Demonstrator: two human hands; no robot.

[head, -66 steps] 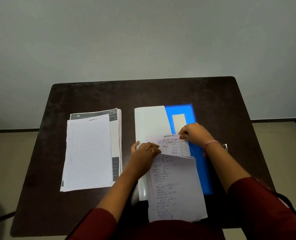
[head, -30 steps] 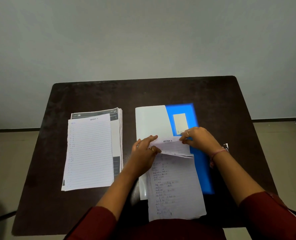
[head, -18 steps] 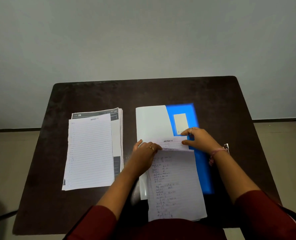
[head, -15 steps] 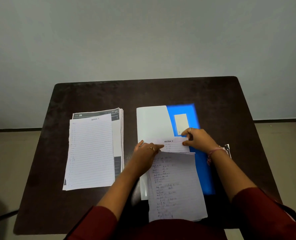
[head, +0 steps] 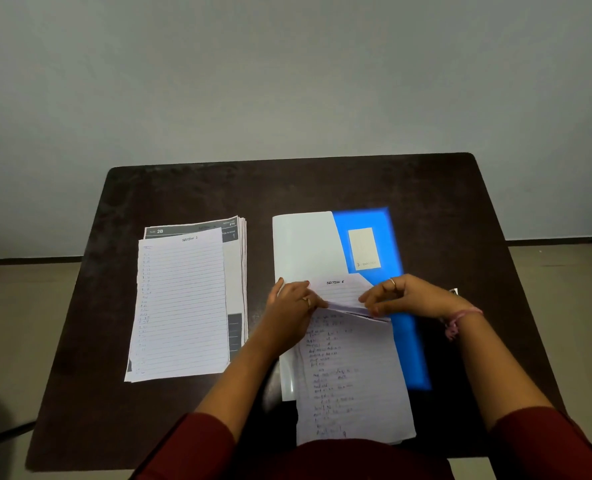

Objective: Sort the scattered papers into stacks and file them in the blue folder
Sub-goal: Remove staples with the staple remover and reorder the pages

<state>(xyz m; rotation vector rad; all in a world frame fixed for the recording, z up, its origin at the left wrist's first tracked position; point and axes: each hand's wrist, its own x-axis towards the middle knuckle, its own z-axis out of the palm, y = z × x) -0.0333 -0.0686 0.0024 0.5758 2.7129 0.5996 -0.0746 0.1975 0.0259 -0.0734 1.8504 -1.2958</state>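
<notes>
A blue folder [head: 410, 344] with a white front pocket [head: 305, 247] and a pale label lies on the right half of the dark table [head: 322, 185]. A stack of handwritten lined sheets [head: 351, 375] lies on the folder, its near end hanging over the table's front edge. The top edge of the stack is lifted, showing a sheet headed "SECTION". My left hand [head: 292, 306] pinches the left top corner of these sheets. My right hand [head: 403, 297] pinches their right top corner. A second pile of papers [head: 183, 306] lies to the left.
The left pile has a lined sheet on top of printed pages with dark headers. A small object [head: 454, 291] peeks out behind my right wrist. A grey wall stands behind the table, and floor shows on both sides.
The upper sheet headed "SECTION" has been folded down and slid lower between my hands. My right hand has moved slightly left and closed on the paper edge.
</notes>
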